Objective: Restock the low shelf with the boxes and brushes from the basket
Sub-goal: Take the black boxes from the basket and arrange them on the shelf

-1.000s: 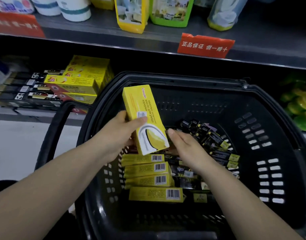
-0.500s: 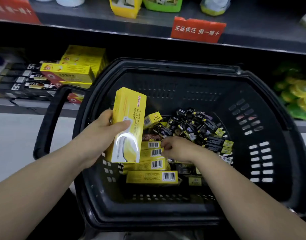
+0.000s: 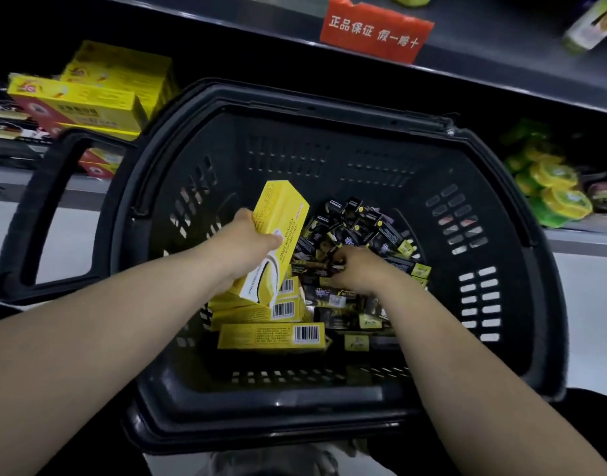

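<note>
Looking down into a black basket [image 3: 501, 235] that fills the middle of the view. The low shelf [image 3: 24, 173] sits at 10 o'clock, beyond the basket's handle [image 3: 30, 214], and already carries stacked yellow cartons [image 3: 85, 108].

Basket floor: a row of yellow boxes [image 3: 271, 336] on edge at 6 o'clock, barcodes up. A heap of dark brush packs [image 3: 360, 225] runs from centre toward 3 o'clock, lying at all angles.

The person's left hand [image 3: 242, 247] holds one yellow box [image 3: 281, 221] above that row. It is tilted, top end toward 12 o'clock, with the thumb across the printed face and the other fingers wrapped behind. The right hand [image 3: 355, 269] is down among the brush packs with fingers curled into the heap; cannot tell whether they pinch a pack.

Risks, as judged:
- A long box held in one hand and swung toward 10 o'clock could clip the rim or handle and twist loose.
- Tugging one pack from the tangle could drag its neighbours along.

Held box: long, slim, bright yellow card with a white curved picture low on the face and small dark print. Probably light, with corners that crush easily.
</note>
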The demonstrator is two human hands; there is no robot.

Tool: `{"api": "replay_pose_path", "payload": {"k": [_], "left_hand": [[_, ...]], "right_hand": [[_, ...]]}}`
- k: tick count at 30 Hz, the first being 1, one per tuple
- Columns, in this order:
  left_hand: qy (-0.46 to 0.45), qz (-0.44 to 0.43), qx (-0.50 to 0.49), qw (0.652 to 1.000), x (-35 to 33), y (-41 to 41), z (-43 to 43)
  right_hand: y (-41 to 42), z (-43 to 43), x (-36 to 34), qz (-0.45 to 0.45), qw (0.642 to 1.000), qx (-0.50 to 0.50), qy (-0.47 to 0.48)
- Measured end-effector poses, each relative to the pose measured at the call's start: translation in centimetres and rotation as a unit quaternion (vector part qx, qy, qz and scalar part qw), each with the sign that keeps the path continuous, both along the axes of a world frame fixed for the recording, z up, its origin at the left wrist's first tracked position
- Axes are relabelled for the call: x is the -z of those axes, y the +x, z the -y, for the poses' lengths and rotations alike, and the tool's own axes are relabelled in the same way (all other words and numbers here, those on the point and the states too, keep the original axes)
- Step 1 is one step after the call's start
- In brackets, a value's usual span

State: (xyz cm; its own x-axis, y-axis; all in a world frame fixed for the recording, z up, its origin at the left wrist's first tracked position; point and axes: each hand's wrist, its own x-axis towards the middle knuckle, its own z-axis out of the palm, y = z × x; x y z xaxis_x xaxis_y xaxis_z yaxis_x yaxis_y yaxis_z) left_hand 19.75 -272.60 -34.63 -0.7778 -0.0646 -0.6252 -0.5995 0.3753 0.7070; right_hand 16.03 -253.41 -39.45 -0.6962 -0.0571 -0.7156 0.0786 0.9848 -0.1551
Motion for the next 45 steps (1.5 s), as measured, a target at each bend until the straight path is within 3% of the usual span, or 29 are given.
{"api": "replay_pose_path", "payload": {"k": [5,10,14,17,18,20,22,23,25,27,32,34,36,39,41,43,45], "left_hand": [[-0.101,0.054,0.079,0.99,0.8,-0.1,-0.5],[-0.212,0.085,0.228,0.946,1.6,0.4,-1.1],[-0.282,0.045,0.291,0.913,2.4,0.7,-0.9],[-0.29,0.074,0.322,0.898,2.5,0.6,-0.8],[-0.281,0.08,0.326,0.899,2.3,0.5,-0.9],[-0.219,0.043,0.277,0.935,2.0,0.3,-1.1],[-0.061,0.025,0.126,0.99,1.5,0.2,-1.5],[0.046,0.053,0.036,0.997,1.1,0.1,-1.7],[0.218,0.137,-0.054,0.965,0.2,0.1,-1.8],[0.303,0.168,-0.051,0.937,-0.3,0.4,-1.8],[0.332,0.15,-0.089,0.927,-0.5,0.6,-1.9],[0.328,0.133,-0.109,0.929,-0.4,0.4,-2.0],[0.328,0.116,-0.115,0.931,-0.4,0.4,-2.1],[0.324,0.101,-0.118,0.933,-0.2,0.4,-2.3],[0.326,0.094,-0.121,0.933,-0.2,0.4,-2.4],[0.327,0.091,-0.125,0.932,-0.2,0.3,-2.6],[0.323,0.088,-0.143,0.931,-0.5,0.2,-2.8]], "right_hand": [[-1.6,-3.6,1.1,-0.113,0.989,0.01,0.098],[-2.0,-6.2,2.4,-0.145,0.975,-0.016,0.17],[-2.2,-5.9,1.4,-0.165,0.971,-0.069,0.161],[-2.2,-4.5,-1.0,-0.184,0.978,-0.071,0.07],[-2.0,-4.1,-2.1,-0.198,0.978,-0.069,0.022],[-1.0,-3.6,-4.6,-0.219,0.969,-0.069,-0.093],[0.8,-3.5,-6.9,-0.228,0.946,-0.061,-0.221],[1.9,-3.5,-7.7,-0.239,0.929,-0.062,-0.277],[4.2,-3.4,-8.3,-0.265,0.889,-0.079,-0.365],[5.6,-3.1,-7.7,-0.27,0.87,-0.101,-0.401],[5.4,-3.0,-5.8,-0.265,0.882,-0.146,-0.361],[4.6,-3.3,-5.4,-0.222,0.914,-0.07,-0.333],[3.9,-3.4,-5.2,-0.121,0.933,0.051,-0.334],[3.7,-2.6,-5.1,0.005,0.898,0.157,-0.411],[4.0,-1.9,-5.0,-0.03,0.9,0.113,-0.419],[4.5,-1.2,-4.8,-0.12,0.923,0.036,-0.364],[5.1,-0.7,-4.9,-0.178,0.922,-0.036,-0.342]]}}
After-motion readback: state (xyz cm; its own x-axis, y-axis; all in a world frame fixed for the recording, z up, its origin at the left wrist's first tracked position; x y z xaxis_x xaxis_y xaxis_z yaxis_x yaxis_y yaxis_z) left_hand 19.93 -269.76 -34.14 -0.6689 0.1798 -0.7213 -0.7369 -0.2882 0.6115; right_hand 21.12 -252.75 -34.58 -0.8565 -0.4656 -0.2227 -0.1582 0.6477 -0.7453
